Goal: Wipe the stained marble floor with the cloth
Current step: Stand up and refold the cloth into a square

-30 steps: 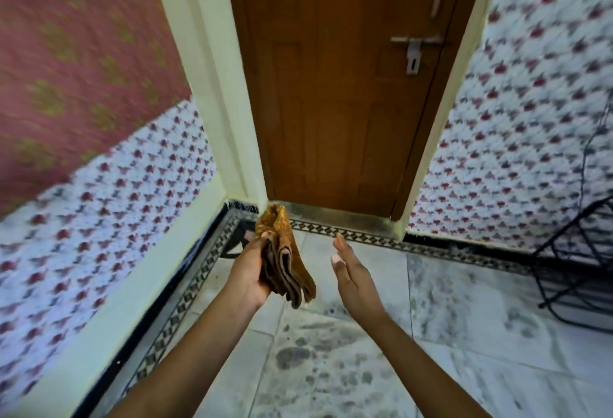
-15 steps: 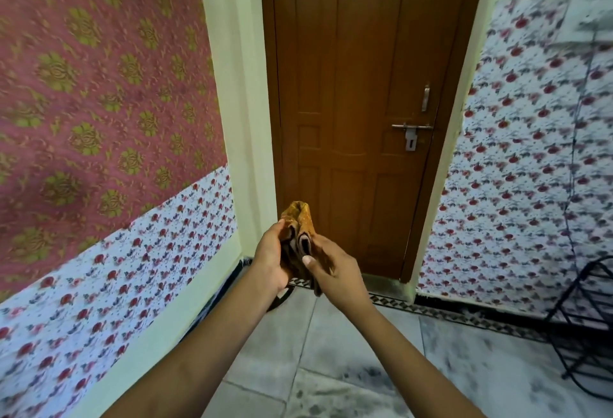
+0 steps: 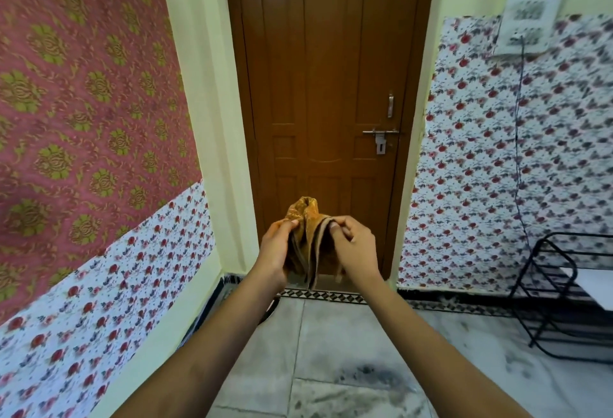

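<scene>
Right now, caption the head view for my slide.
Both hands, left and right, hold the folded cloth up before the door, above the stained floor.

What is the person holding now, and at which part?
A folded orange-brown cloth. The left hand grips its left side; the right hand pinches its right folded edges.

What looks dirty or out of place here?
The marble floor has dark smudgy stains, heaviest near the bottom of the view. The cloth is off it, held by the left hand and right hand before the door.
</scene>
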The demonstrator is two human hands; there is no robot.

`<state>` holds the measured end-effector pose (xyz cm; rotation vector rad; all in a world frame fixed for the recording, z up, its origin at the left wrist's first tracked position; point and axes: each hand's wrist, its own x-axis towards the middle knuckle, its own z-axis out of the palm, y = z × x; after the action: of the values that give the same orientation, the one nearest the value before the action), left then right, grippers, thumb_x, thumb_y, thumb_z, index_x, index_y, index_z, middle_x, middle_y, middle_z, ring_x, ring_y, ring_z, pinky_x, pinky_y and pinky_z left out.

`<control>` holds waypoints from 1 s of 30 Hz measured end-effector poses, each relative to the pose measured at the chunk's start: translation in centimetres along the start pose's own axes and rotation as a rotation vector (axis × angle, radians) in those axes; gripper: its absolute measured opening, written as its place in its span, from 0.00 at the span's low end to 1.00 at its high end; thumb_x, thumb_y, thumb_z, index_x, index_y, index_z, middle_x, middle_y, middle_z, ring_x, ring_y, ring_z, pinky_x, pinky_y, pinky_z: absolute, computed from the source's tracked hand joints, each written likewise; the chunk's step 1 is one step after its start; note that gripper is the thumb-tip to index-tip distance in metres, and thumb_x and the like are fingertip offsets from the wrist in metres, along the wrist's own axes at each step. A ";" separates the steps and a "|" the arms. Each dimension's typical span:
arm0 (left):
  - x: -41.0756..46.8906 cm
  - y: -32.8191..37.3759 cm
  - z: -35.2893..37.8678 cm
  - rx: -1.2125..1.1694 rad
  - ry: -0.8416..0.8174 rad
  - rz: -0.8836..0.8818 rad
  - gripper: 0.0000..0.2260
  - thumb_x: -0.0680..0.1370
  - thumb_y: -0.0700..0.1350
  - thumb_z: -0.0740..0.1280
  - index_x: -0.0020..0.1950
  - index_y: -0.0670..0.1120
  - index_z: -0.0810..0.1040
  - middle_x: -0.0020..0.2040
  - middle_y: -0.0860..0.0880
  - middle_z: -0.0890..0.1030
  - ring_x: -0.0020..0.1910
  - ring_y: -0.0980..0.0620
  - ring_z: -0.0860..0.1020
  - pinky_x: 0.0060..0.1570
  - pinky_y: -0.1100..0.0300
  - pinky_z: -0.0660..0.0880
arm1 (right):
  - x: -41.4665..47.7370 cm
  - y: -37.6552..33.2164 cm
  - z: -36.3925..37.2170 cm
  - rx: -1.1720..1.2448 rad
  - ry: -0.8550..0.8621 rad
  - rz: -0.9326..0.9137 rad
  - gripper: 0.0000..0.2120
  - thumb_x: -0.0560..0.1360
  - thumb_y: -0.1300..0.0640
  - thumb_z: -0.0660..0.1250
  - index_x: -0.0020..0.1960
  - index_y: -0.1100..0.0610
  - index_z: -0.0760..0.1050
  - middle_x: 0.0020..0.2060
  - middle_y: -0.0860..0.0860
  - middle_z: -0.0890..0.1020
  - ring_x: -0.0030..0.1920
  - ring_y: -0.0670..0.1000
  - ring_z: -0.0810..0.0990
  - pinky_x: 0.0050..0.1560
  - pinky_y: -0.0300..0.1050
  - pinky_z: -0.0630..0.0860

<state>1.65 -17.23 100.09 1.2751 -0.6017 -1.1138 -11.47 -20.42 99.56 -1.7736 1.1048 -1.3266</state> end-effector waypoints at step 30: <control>-0.1 -1.0 10.0 0.801 -0.370 0.287 0.27 0.72 0.53 0.72 0.66 0.51 0.66 0.58 0.50 0.73 0.57 0.51 0.73 0.51 0.59 0.73 | 6.1 3.3 -10.0 -0.211 -0.056 -0.109 0.04 0.73 0.54 0.69 0.41 0.53 0.79 0.33 0.41 0.78 0.35 0.37 0.74 0.33 0.24 0.68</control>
<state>-7.37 -21.45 101.63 1.5817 -1.5691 -0.8886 -21.07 -27.56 101.91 -2.0374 1.1673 -1.2524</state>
